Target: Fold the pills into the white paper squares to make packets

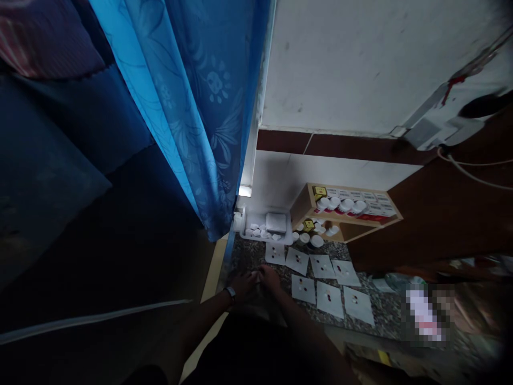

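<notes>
My left hand (243, 284), with a dark wristwatch (230, 293) on its wrist, and my right hand (270, 279) meet above the near edge of a speckled granite counter (250, 251). Their fingertips close on a small white piece (257, 277), probably paper, partly hidden by my fingers. Several white paper squares (328, 298) lie in rows just to the right of my hands. Each square carries a few small red, dark and white items, too small to name.
A white tray (264, 229) of small white pieces stands at the back of the counter. Above and right is a wooden shelf (344, 211) of white-lidded jars. A blue curtain (192, 107) hangs to the left, and a blurred patch (425, 315) covers the counter's right.
</notes>
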Demonstrator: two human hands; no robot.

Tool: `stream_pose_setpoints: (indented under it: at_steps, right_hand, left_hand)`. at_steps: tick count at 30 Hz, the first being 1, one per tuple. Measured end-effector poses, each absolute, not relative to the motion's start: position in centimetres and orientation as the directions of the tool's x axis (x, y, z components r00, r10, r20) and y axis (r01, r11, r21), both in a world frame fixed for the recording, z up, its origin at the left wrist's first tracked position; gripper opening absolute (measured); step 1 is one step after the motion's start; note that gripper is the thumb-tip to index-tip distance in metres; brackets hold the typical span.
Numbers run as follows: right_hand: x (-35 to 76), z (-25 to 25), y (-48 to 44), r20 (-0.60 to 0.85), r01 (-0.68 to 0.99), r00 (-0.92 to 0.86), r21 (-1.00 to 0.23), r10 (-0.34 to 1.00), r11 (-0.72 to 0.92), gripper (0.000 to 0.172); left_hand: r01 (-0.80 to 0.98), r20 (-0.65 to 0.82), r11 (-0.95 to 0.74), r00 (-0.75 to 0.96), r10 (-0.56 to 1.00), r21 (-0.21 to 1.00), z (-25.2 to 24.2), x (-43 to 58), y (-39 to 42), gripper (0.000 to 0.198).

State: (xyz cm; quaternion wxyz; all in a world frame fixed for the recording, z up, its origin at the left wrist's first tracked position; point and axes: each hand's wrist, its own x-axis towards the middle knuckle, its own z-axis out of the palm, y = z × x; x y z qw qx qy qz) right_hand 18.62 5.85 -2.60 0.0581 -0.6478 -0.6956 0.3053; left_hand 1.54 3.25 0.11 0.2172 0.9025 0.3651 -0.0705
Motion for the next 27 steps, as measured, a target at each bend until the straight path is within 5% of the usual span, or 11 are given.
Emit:
stream_pose_setpoints:
  at_steps: [14,17,21,24,27]
  right_hand:
    - [18.7,-3.5,5.8,-0.322,0.820,-0.052,-0.555,0.945,-0.144,0.016]
    - [18.7,-3.0,6.3,-0.333,0.798,-0.041,-0.578,0.942,-0.170,0.017]
    - [18.7,-1.8,7.2,-0.344,0.782,-0.090,-0.606,0.935,-0.148,0.017]
    - [19.0,-0.8,8.2,-0.341,0.794,-0.210,-0.607,0.916,-0.044,0.014]
    - [19.4,0.3,9.1,-0.327,0.790,-0.310,-0.612,0.893,0.050,0.013]
  left_hand:
    - [0.717,-0.243,-0.552,0.678,0.693,0.426,-0.6,1.4,3.2,0.058]
    - [0.700,-0.209,-0.487,0.658,0.723,0.522,-1.2,1.4,3.0,0.059]
    - [0.632,-0.145,-0.133,0.369,0.918,0.764,-2.2,2.3,3.0,0.052]
    - [0.416,-0.329,0.275,0.062,0.942,0.867,-2.6,3.4,3.8,0.044]
    - [0.125,-0.530,0.516,0.159,0.833,0.848,-2.3,4.1,4.7,0.031]
